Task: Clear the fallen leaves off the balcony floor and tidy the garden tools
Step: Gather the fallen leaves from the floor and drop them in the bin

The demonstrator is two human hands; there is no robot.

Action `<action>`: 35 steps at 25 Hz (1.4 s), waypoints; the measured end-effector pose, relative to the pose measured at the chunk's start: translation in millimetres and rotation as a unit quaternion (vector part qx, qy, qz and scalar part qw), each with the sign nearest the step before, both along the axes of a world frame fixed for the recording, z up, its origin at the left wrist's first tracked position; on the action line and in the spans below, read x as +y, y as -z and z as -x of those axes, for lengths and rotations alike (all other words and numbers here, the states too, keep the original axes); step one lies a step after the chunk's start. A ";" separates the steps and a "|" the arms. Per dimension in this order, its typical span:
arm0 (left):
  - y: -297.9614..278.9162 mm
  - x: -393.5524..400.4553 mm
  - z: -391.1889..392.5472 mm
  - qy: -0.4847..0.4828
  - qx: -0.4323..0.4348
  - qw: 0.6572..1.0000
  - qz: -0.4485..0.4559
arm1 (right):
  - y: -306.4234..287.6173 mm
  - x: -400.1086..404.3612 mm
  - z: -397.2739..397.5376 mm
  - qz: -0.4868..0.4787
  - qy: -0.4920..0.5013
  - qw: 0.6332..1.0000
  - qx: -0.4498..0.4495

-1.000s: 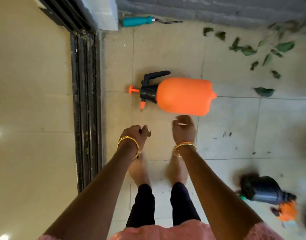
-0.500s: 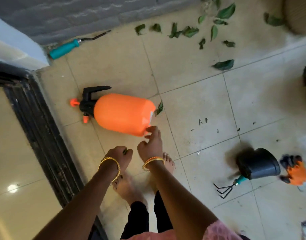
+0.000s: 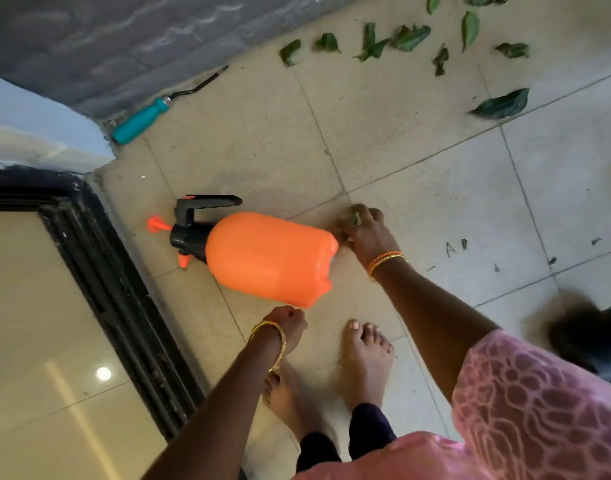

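An orange pressure sprayer (image 3: 269, 258) with a black pump head lies on its side on the tiled balcony floor (image 3: 418, 140). My right hand (image 3: 366, 237) is down on the floor just past the sprayer's base, its fingertips pinching a small green leaf (image 3: 354, 218). My left hand (image 3: 290, 322) is curled into a fist beside the sprayer's near side; the leaf it held earlier is hidden inside. Several fallen leaves (image 3: 409, 37) lie scattered at the far right, one large dark leaf (image 3: 502, 105) nearer. A teal-handled hand tool (image 3: 143, 118) lies along the grey wall.
A black sliding-door track (image 3: 124, 289) runs along the left, with glossy indoor floor beyond. A dark blurred pot (image 3: 588, 334) sits at the right edge. My bare feet (image 3: 364, 362) stand just behind the sprayer. The grey wall (image 3: 124, 39) bounds the far side.
My right hand has reached forward past the sprayer's base and closed on the leaf that lay there. The view has swung right and dipped closer to the floor. The left fist stays closed.
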State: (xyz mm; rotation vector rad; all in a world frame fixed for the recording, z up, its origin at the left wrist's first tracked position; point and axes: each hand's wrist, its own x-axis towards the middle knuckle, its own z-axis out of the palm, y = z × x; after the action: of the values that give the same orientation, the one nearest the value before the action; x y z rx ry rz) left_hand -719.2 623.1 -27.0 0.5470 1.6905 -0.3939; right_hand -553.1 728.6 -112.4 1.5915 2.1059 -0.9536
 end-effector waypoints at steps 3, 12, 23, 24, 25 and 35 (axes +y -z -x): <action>-7.9 9.6 5.1 0.016 0.016 0.999 -0.031 | 8.7 -15.3 -14.2 -0.060 0.049 0.996 0.043; -82.9 61.4 -33.5 -0.308 0.029 0.945 -0.101 | -109.7 -21.5 -1.6 0.018 0.424 0.877 0.227; -146.9 187.7 -128.0 -0.274 0.021 0.955 -0.109 | -262.6 57.7 -57.8 0.022 0.205 0.950 0.234; -150.6 201.3 -135.8 -0.286 0.023 0.951 -0.111 | -267.0 70.6 -69.8 0.016 0.226 0.947 0.228; -159.9 216.8 -144.3 -0.314 0.027 0.943 -0.109 | -266.5 84.3 -83.4 0.015 0.259 0.942 0.215; -113.8 327.8 -179.9 -0.147 0.066 0.980 -0.114 | -169.3 203.3 -204.0 0.085 0.232 0.968 -0.046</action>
State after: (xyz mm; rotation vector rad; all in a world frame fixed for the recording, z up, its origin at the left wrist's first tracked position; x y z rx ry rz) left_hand -539.3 950.8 86.8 0.4332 1.9245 -0.0222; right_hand -349.2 931.9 56.9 2.0345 1.5676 -1.1388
